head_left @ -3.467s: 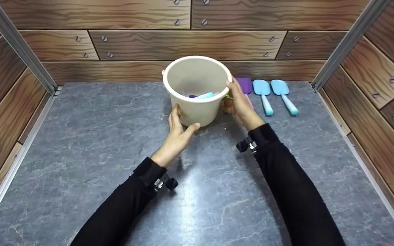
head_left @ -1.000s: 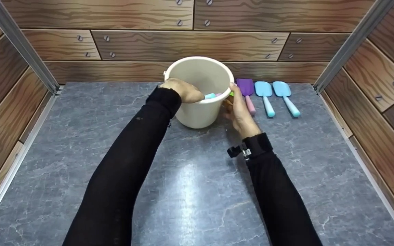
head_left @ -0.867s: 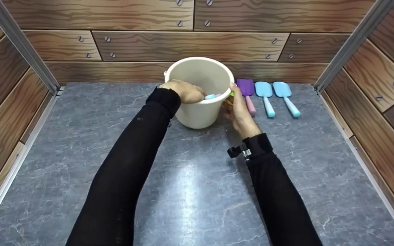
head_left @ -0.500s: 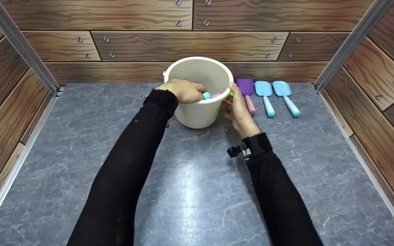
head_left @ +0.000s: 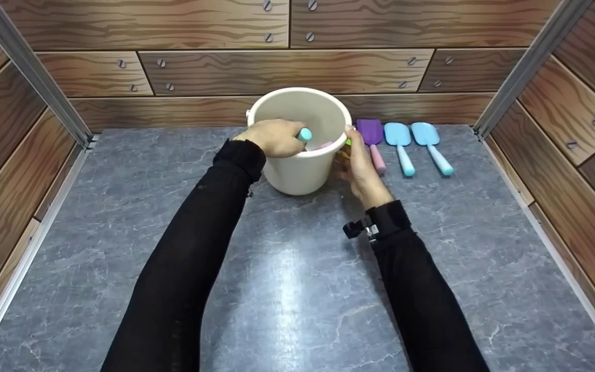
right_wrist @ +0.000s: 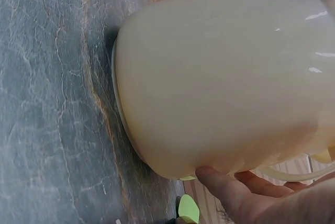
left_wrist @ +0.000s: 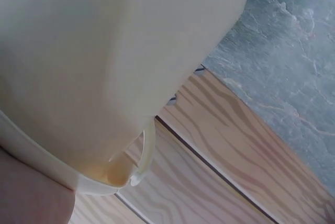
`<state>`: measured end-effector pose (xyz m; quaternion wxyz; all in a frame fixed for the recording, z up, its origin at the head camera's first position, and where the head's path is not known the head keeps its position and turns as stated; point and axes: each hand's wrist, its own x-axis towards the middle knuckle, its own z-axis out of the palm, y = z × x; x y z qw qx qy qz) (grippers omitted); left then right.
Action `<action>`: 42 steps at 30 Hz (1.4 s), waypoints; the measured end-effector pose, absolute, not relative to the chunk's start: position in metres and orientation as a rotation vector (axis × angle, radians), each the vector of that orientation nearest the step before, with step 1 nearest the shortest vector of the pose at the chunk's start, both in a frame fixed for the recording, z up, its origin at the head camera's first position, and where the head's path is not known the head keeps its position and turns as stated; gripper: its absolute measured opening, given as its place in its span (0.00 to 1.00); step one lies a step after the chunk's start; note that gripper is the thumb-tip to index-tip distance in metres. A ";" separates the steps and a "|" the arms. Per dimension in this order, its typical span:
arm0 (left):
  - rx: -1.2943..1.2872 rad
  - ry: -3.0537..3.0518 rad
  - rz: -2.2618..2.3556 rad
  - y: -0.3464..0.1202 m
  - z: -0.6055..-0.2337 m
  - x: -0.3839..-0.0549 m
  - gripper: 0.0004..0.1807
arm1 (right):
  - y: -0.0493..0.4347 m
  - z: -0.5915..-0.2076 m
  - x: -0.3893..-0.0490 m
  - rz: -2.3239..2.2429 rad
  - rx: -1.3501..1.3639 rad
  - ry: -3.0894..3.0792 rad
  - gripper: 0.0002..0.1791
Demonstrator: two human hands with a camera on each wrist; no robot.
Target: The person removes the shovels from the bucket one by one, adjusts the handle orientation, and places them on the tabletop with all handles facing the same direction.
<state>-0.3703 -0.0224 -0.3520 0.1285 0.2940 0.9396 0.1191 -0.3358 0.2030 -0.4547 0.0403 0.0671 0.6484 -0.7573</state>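
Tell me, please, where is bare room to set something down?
Bare grey surface lies between the left sleeve and left wall, between both sleeves before the bucket, and between the right sleeve and right wall. Crowded: right of the bucket, by the right hand and three scoops; also inside, around the left hand.

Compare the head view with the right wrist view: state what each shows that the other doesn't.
Only the head view shows the left hand, reaching into the bucket and gripping a turquoise handle, plus a purple scoop and two blue scoops lying beside the bucket.

Only the right wrist view shows the arc of the bucket's curved handle.

Both show the bucket, the right hand against its side, the grey surface, wood-patterned panels and some lime green, too little to name.
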 end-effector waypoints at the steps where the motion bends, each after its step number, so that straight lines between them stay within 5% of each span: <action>1: 0.847 2.735 0.365 -0.023 -0.352 -0.371 0.19 | 0.203 -0.454 -0.336 -2.318 0.201 1.990 0.45; 15: 0.978 2.794 0.527 -0.029 -0.420 -0.460 0.15 | 0.201 -0.453 -0.335 -2.329 0.205 1.989 0.43; 24: 0.977 2.900 0.751 -0.040 -0.344 -0.364 0.16 | 0.200 -0.452 -0.336 -2.345 0.224 1.973 0.37; 42: 1.020 3.015 0.969 -0.053 -0.323 -0.349 0.15 | 0.204 -0.447 -0.332 -2.312 0.174 2.011 0.40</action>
